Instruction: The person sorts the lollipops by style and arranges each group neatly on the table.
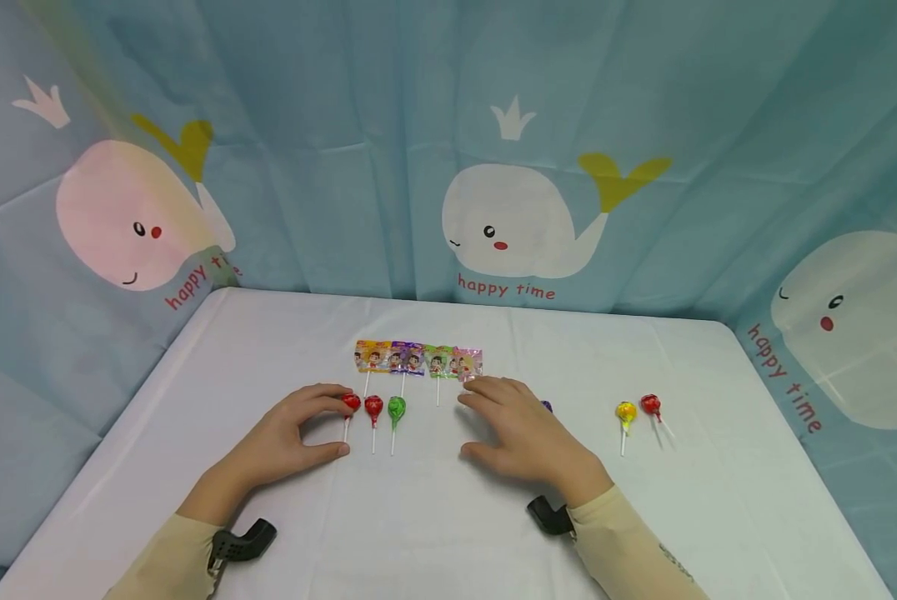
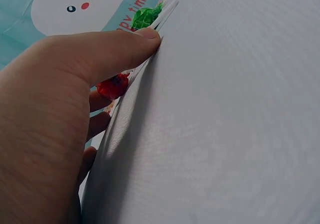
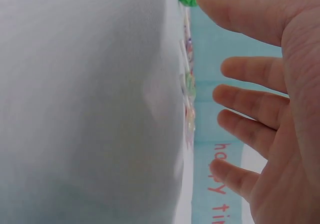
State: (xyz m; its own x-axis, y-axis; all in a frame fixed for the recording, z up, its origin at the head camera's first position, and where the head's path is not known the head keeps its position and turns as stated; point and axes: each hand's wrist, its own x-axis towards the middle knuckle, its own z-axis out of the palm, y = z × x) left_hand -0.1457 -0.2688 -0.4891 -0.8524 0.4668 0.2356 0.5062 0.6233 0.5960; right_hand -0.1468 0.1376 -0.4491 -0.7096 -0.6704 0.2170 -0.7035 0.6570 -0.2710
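My left hand [image 1: 296, 433] is at the leftmost red lollipop [image 1: 352, 402], fingertips by its candy head and thumb beside its stick. In the left wrist view this red lollipop [image 2: 113, 86] shows behind the thumb. Another red lollipop [image 1: 373, 406] and a green lollipop [image 1: 397, 407] lie just to the right, sticks toward me. My right hand [image 1: 527, 433] hovers with spread, relaxed fingers and nothing in them, fingertips near the pink-wrapped lollipop [image 1: 469, 362]. A purple lollipop [image 1: 546, 406] is mostly hidden behind the right hand.
Behind, flat-wrapped lollipops form a row: orange [image 1: 373, 356], purple [image 1: 407, 357], green [image 1: 440, 362] and the pink one. Farther right lie a yellow lollipop [image 1: 626, 412] and a red lollipop [image 1: 651, 405]. A whale-print curtain [image 1: 388, 208] borders the white-covered table [image 1: 403, 533].
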